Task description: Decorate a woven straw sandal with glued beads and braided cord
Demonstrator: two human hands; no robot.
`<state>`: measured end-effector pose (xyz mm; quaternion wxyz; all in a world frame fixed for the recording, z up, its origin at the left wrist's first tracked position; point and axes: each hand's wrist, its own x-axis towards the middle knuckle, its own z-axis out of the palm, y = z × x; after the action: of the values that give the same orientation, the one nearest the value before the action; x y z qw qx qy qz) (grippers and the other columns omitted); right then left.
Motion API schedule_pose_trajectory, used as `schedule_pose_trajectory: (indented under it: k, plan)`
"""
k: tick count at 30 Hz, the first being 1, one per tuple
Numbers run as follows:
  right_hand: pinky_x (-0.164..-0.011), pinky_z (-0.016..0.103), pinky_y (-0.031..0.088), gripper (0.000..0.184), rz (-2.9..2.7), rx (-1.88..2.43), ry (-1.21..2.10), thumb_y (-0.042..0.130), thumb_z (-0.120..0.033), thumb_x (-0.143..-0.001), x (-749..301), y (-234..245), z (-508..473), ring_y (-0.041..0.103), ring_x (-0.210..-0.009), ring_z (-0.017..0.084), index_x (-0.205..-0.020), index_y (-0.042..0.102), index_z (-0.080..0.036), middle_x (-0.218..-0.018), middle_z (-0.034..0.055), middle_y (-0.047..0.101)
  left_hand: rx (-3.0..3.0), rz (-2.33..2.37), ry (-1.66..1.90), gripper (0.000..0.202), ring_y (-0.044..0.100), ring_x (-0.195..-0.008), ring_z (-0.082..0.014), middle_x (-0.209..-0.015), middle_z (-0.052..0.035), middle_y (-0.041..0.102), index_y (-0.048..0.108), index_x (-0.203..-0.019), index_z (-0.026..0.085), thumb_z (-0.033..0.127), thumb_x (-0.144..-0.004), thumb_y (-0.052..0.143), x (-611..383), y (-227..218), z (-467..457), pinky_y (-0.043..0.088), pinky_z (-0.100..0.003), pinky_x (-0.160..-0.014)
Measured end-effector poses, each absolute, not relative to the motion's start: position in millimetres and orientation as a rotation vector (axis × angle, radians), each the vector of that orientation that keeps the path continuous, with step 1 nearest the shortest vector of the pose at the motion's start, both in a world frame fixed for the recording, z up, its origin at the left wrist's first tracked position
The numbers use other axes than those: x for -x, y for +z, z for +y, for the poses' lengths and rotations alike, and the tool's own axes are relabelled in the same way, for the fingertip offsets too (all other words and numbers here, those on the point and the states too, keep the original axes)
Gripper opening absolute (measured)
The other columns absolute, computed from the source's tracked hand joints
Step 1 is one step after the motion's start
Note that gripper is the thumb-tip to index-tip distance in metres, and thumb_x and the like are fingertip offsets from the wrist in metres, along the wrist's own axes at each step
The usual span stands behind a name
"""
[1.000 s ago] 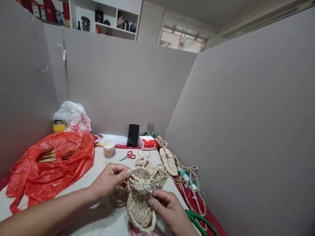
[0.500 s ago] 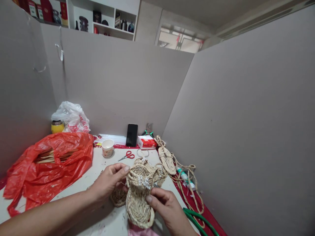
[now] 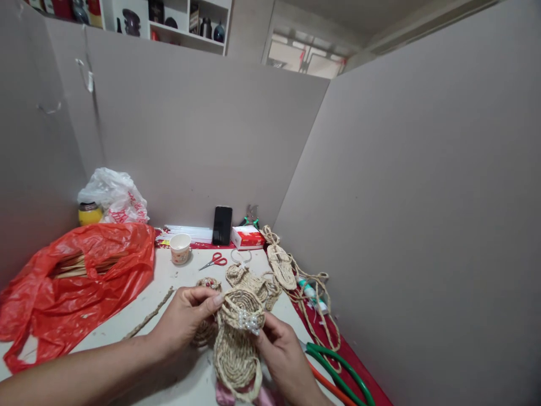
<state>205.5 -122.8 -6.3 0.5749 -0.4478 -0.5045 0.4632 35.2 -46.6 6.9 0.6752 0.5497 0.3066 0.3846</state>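
A woven straw sandal (image 3: pixel 236 355) with a braided strap is held up between my hands, its sole facing me. White pearl beads (image 3: pixel 248 321) are clustered on the strap. My left hand (image 3: pixel 192 310) pinches the strap's left side between thumb and fingers. On the right, my right hand (image 3: pixel 281 349) grips the strap's other side beside the beads. Beneath and behind it lie another straw sandal (image 3: pixel 249 279) and a woven piece with red beads (image 3: pixel 209 283), partly hidden by my left hand. Some pink cloth (image 3: pixel 226 395) shows under the sandal's near end.
Red-handled scissors (image 3: pixel 214 260), a paper cup (image 3: pixel 180 250) and a phone (image 3: pixel 222 225) stand toward the back. A red plastic bag (image 3: pixel 114 293) of straw fills the left. Right are green-handled shears (image 3: pixel 338 361), braided cord (image 3: pixel 333 327) and a flat woven sole (image 3: pixel 282 268).
My right hand has moved up from the sole's edge to the beaded strap. The view has shifted, bringing a cord piece at left and more of the shears into sight.
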Motion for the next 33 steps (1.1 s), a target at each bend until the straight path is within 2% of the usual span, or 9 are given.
schedule_pose_trajectory:
  k: [6, 9, 11, 13, 19, 23, 29, 33]
  plan:
    - [-0.071, 0.032, 0.05, 0.033, -1.072, 1.003, 1.235, 0.073, -0.047, -0.072, -202, -6, -126, 0.064, -0.072, 0.022, -0.087, 0.074, -0.018, -0.074, 0.0031, 0.072, -1.164, 0.664, 0.819, 0.034, 0.045, -0.051, -0.0077, -0.055, 0.0012, 0.056, 0.067, -0.066, 0.014, 0.048, -0.07, 0.073, -36, 6, -52, 0.036, -0.021, -0.053]
    - [-0.071, 0.03, 0.049, 0.032, -1.033, 1.003, 1.224, 0.073, -0.045, -0.073, -204, -8, -123, 0.064, -0.075, 0.022, -0.088, 0.073, -0.017, -0.076, 0.0026, 0.072, -1.155, 0.647, 0.817, 0.033, 0.054, -0.063, -0.0109, -0.073, -0.0024, 0.064, 0.07, -0.086, 0.016, 0.046, -0.074, 0.07, -36, 7, -51, 0.043, -0.023, -0.061]
    - [-0.07, 0.028, 0.048, 0.03, -1.037, 1.017, 1.182, 0.07, -0.043, -0.077, -206, -10, -121, 0.064, -0.078, 0.021, -0.09, 0.071, -0.016, -0.079, 0.0029, 0.072, -1.196, 0.63, 0.814, 0.042, 0.059, -0.081, -0.0153, -0.093, -0.0053, 0.067, 0.066, -0.108, 0.019, 0.04, -0.072, 0.074, -36, 6, -50, 0.046, -0.026, -0.071]
    - [-0.071, 0.028, 0.047, 0.029, -1.05, 1.012, 1.156, 0.068, -0.042, -0.08, -205, -12, -121, 0.064, -0.081, 0.021, -0.092, 0.07, -0.016, -0.083, 0.0035, 0.072, -1.261, 0.571, 0.799, 0.052, 0.06, -0.091, -0.0178, -0.102, -0.0064, 0.067, 0.061, -0.117, 0.02, 0.032, -0.069, 0.077, -36, 4, -48, 0.046, -0.029, -0.079]
    - [-0.074, 0.028, 0.049, 0.035, -1.049, 0.993, 1.114, 0.065, -0.037, -0.083, -202, -15, -122, 0.065, -0.081, 0.019, -0.113, 0.057, -0.021, -0.09, 0.0024, 0.071, -1.337, 0.483, 0.75, 0.028, 0.062, -0.084, -0.016, -0.092, -0.0073, 0.071, 0.064, -0.106, 0.016, 0.028, -0.081, 0.066, -36, -2, -51, 0.045, -0.026, -0.076]
    - [-0.078, 0.027, 0.048, 0.019, -1.185, 1.078, 0.904, 0.061, -0.031, -0.086, -205, -17, -123, 0.062, -0.085, 0.019, -0.1, 0.064, -0.018, -0.094, 0.0036, 0.069, -1.331, 0.469, 0.721, 0.025, 0.062, -0.082, -0.0147, -0.093, -0.0069, 0.071, 0.065, -0.104, 0.016, 0.028, -0.082, 0.065, -36, 0, -54, 0.046, -0.025, -0.074]
    - [-0.078, 0.028, 0.048, 0.025, -1.16, 1.019, 0.978, 0.06, -0.031, -0.087, -200, -16, -125, 0.062, -0.086, 0.019, -0.109, 0.061, -0.019, -0.098, 0.0036, 0.069, -1.358, 0.471, 0.764, 0.027, 0.063, -0.085, -0.0161, -0.096, -0.0069, 0.071, 0.063, -0.108, 0.017, 0.028, -0.084, 0.063, -38, 5, -54, 0.046, -0.026, -0.077]
    - [-0.073, 0.026, 0.047, 0.019, -1.149, 1.029, 0.982, 0.06, -0.033, -0.087, -196, -13, -126, 0.062, -0.085, 0.019, -0.098, 0.067, -0.019, -0.09, 0.0026, 0.07, -1.448, 0.518, 0.786, 0.03, 0.062, -0.088, -0.0182, -0.098, -0.0059, 0.07, 0.064, -0.109, 0.017, 0.022, -0.079, 0.066, -38, 6, -56, 0.047, -0.027, -0.079]
